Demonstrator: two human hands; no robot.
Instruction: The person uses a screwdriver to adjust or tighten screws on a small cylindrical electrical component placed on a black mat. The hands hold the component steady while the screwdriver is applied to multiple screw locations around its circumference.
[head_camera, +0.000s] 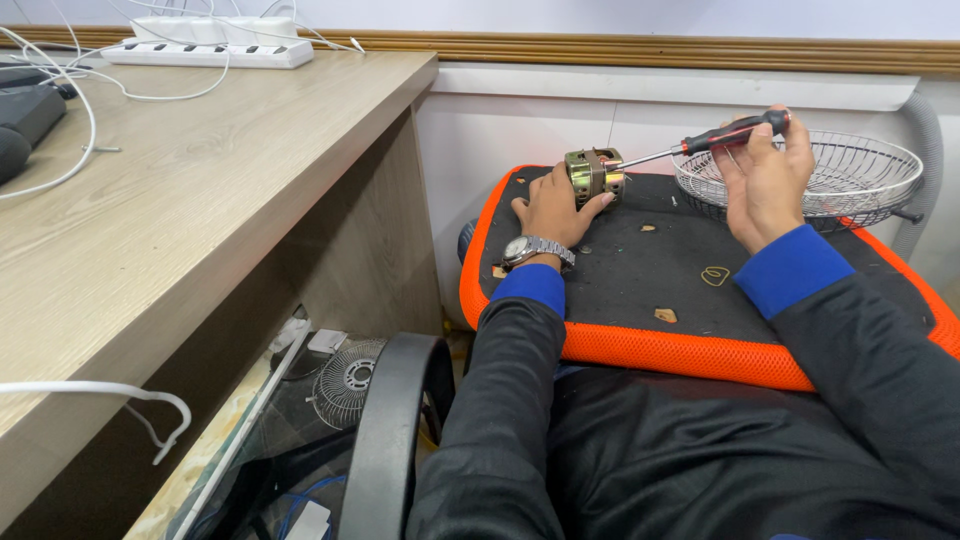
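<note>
Clearly the motor is a dense little thing: a block of stacked metal plates with brass-coloured parts, so I judge it heavy for its size, stiff, and not easy to break, though the copper windings inside could be scratched by a slipped tip. Its metal sides look smooth and a bit slippery, so the best hold is around the flat outer frame, not on the windings or the shaft end. It stands on the black pad with the orange rim, near the far left corner. The left hand is closed around the motor from the near side, fingers touching its body and steadying it against the pad. The right hand is well apart to the right and is holding the screwdriver by its black and red handle, fingers wrapped loosely, palm partly open. The shaft runs to the left and slightly downward, and its tip meets the right face of the motor. Behind the right hand a wire grille lies on the pad.
</note>
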